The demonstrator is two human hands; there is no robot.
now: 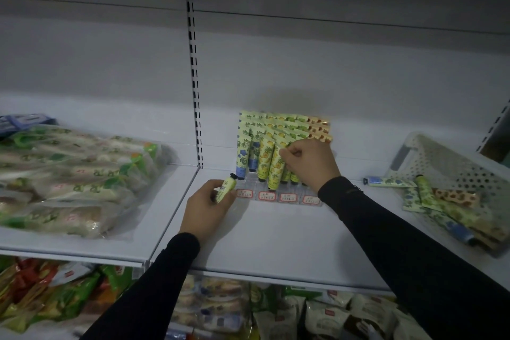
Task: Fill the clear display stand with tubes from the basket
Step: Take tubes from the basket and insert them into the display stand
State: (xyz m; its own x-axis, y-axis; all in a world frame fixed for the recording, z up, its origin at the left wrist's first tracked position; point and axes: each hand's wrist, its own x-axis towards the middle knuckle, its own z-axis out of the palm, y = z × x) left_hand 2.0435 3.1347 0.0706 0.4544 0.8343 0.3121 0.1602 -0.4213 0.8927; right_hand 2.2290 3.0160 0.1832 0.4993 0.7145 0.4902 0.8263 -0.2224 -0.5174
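- On the white shelf (276,234), seen from the head camera, the clear display stand (278,196) sits near the back panel, with red-bordered price labels along its front edge.
- Rows of upright tubes fill the stand: blue-flowered ones in the left column, yellow fruit-patterned ones beside them, green ones next, and orange-patterned ones (320,130) at the far right.
- Right hand (309,163) reaches into the stand's front rows, fingers curled and pinching the top edge of a green-patterned tube (287,174) that stands among the others.
- Left hand (207,207) rests on the shelf just left of the stand's front corner, fingers wrapped round a pale yellow-green tube (225,188) whose black cap points up toward the stand.
- At the right end of the shelf stands the white perforated basket (441,163), holding a loose heap of tubes: green-leaf, blue-flowered and orange-patterned ones lying flat and crossing each other.
- One blue-and-green tube (386,181) lies on the shelf just beside the basket's near-left corner.
- Left of the shelf upright, clear bags of packaged food (69,179) are piled on the neighbouring shelf.
- Below, the lower shelf holds more packaged goods (303,312) in green, red and white wrappers.
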